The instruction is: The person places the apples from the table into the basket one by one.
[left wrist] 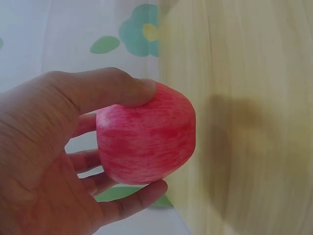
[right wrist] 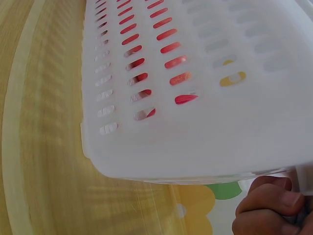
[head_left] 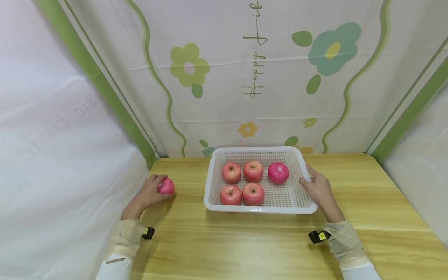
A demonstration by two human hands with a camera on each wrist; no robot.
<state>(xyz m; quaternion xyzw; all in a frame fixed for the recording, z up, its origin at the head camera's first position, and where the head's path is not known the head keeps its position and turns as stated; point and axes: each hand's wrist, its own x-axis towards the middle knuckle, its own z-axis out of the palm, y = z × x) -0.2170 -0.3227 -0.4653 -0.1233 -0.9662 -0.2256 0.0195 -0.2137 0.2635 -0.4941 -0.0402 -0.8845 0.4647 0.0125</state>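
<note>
At the left of the table, my left hand holds a pink-red apple. The left wrist view shows the thumb on one side of this apple and the fingers round the other, with its shadow falling on the wood. My right hand grips the right rim of a white plastic basket, thumb over the edge. Several light red apples sit stem up in the basket's left part. Right of them lies a deeper pink apple. From the right wrist, the slotted basket wall hides most of the fruit.
The wooden table reaches back to a white fabric wall with printed flowers. More white fabric hangs along the left side and on the right. The basket stands near the table's back edge.
</note>
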